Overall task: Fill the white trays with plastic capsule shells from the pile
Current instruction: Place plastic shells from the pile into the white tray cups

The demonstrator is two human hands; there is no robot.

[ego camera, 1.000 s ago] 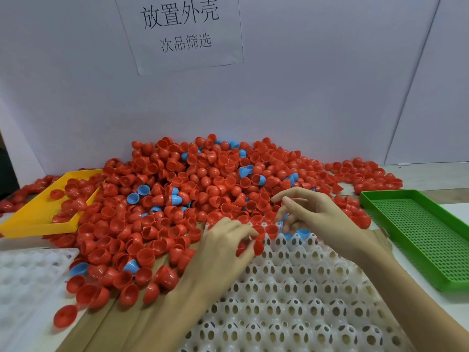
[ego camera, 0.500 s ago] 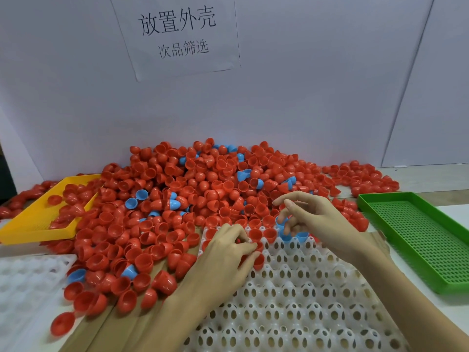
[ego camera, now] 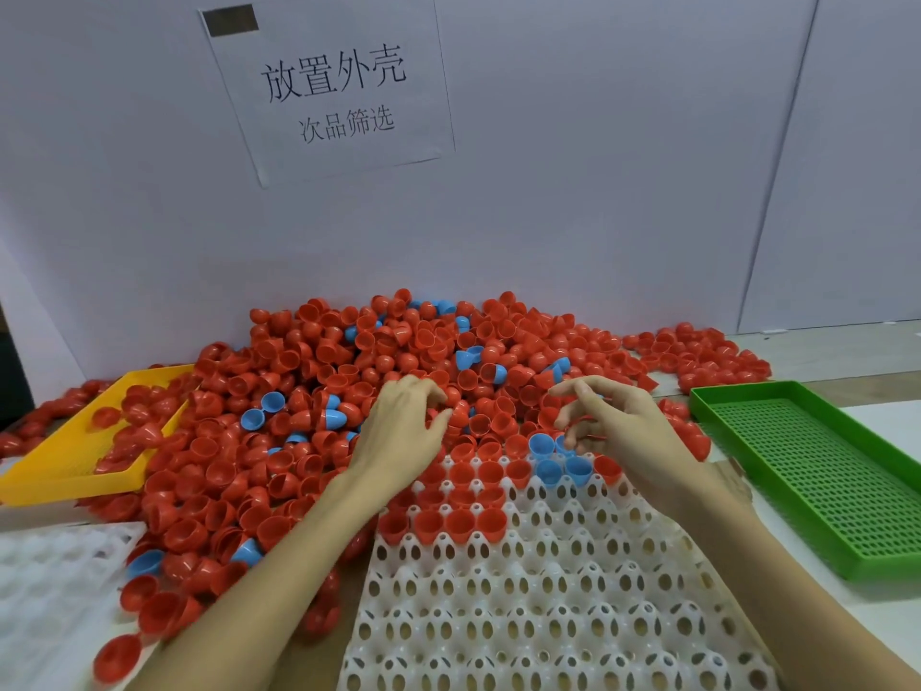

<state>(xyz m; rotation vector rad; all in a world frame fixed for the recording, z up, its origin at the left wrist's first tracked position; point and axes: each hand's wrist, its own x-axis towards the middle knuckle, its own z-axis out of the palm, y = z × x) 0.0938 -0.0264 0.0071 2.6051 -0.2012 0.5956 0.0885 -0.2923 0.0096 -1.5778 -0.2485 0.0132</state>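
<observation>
Hundreds of red plastic capsule shells (ego camera: 309, 391) lie heaped on the desk (ego camera: 822, 351) against a pale wall, with a scattering of blue plastic capsule shells (ego camera: 273, 402) mixed in. Directly before the person lies a white perforated plastic tray (ego camera: 548, 591) with rows of cup-shaped sockets; its far rows hold red shells seated open side up (ego camera: 461, 521), and a small cluster of blue shells in the tray (ego camera: 563, 466) sits at its far right corner (four or so, partly hidden by fingers).

The left hand (ego camera: 398, 431) reaches over the tray's far left edge into the pile, its grip curled down among the red shells; whether it has actually closed on one cannot be told, since the fingertips are buried in the heap. The right hand (ego camera: 618, 431) hovers just above the blue cluster with fingers loosely bent and spread, index and thumb apart, its grip released and holding nothing visible.

A second white tray (ego camera: 45, 591) sits at the lower left, blurred, with loose red and blue shells spilled along its edge. A yellow plastic mesh tray (ego camera: 55, 471) lies tilted at the left, partly buried by red shells. A green plastic mesh tray (ego camera: 817, 471) rests flat at the right, well apart from the pile. On the wall hangs a white paper sign with printed Chinese characters (ego camera: 334, 92).
</observation>
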